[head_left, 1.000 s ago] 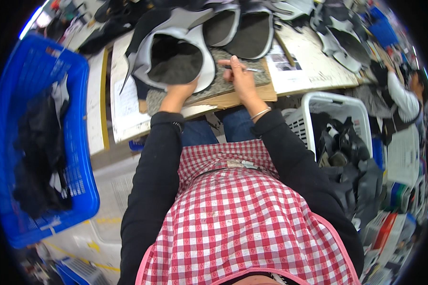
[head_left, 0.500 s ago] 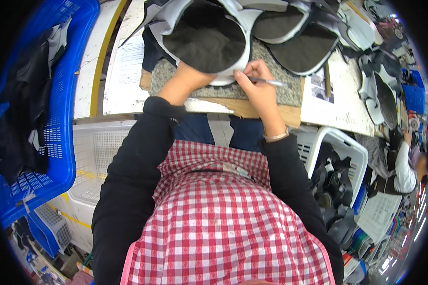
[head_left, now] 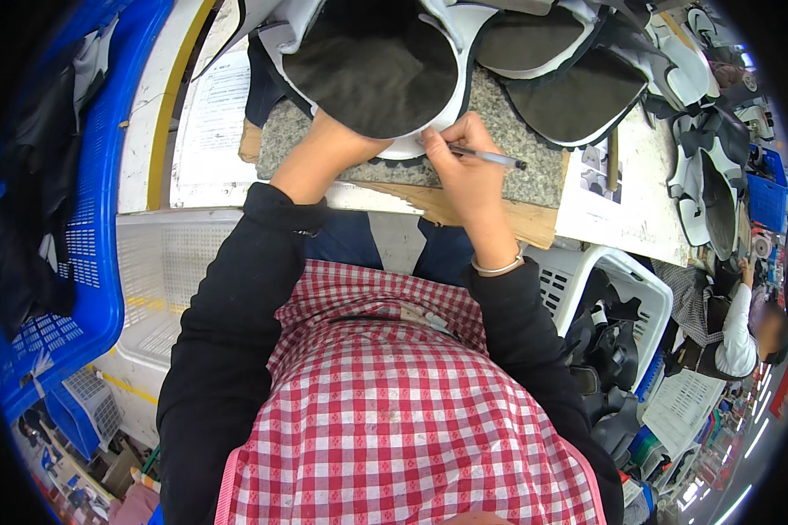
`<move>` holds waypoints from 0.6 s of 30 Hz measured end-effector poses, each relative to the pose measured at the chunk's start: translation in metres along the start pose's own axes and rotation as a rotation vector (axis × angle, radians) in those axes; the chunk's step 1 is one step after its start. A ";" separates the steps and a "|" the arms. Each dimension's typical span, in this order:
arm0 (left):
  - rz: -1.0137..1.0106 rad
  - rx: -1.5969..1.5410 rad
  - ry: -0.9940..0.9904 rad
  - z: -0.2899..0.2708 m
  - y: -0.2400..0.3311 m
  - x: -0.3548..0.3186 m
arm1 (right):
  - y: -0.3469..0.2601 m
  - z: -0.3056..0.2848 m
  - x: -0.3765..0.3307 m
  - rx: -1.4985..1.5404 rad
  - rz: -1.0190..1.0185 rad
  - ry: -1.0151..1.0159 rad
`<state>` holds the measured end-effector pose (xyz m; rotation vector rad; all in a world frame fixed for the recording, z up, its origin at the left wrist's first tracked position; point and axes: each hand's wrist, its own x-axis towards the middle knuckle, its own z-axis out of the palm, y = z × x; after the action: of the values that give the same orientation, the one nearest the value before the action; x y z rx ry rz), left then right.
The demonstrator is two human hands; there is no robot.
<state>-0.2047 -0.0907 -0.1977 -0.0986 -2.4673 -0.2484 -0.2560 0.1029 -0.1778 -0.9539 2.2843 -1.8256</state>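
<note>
A white-edged piece with a large dark oval lining, apparently a shoe upper, lies at the front of a speckled stone slab. My left hand reaches beneath its left lower edge, and the fingers are hidden there. In my right hand is a slim pen, its clear barrel pointing right. That hand's thumb and fingertips meet the upper's white lower rim, where the pen's tip cannot be made out. More similar uppers lie to the right, overlapping one another.
Left of the slab rests a printed sheet; another sheet is at the right. A blue basket with black pieces stands far left. White baskets flank me below the table. Another person works at far right.
The view has shifted slightly, moving the bench and pieces a little. My right hand has turned the pen so its rear end tips lower. The left hand stays under the upper.
</note>
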 end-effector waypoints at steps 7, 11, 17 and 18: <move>0.010 -0.034 0.047 -0.003 0.002 0.001 | 0.000 -0.002 0.001 -0.005 0.062 -0.087; -0.017 -0.039 -0.023 -0.002 0.000 0.001 | -0.002 -0.002 0.000 0.024 0.074 -0.043; 0.039 0.095 0.044 -0.004 0.008 -0.002 | -0.004 -0.016 -0.002 0.212 0.117 -0.094; 0.033 0.044 0.013 -0.010 0.014 -0.006 | -0.004 -0.020 -0.002 0.283 0.131 -0.051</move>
<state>-0.1918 -0.0794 -0.1917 -0.1191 -2.4545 -0.1800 -0.2605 0.1204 -0.1688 -0.7774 1.9397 -1.9723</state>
